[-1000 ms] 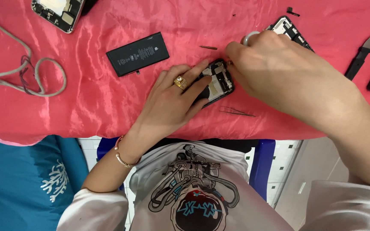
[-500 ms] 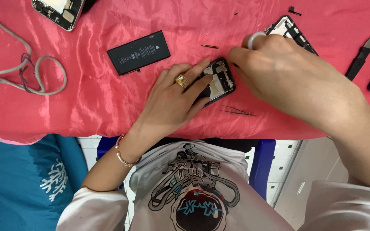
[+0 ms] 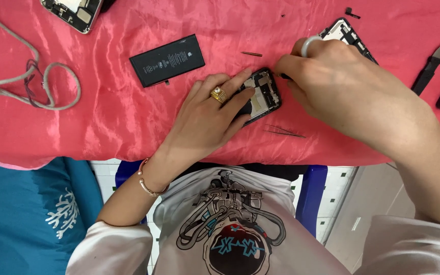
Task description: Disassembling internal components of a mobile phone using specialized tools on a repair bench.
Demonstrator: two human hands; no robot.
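Barely anything shifted in the last second, my right hand (image 3: 347, 86) just slid a touch up and right off the open phone (image 3: 262, 94). That phone sits mid-surface on the pink cloth (image 3: 103, 117), insides up. My left hand (image 3: 207, 119) pins its left edge, fingers pressed flat and close together. My right hand's fingers are bunched tight at the phone's right edge, pinching something thin and dark I can't make out. Tweezers (image 3: 283, 131) lie just below the phone, a black battery (image 3: 167, 60) up-left, a second opened phone (image 3: 350, 35) partly behind my right hand.
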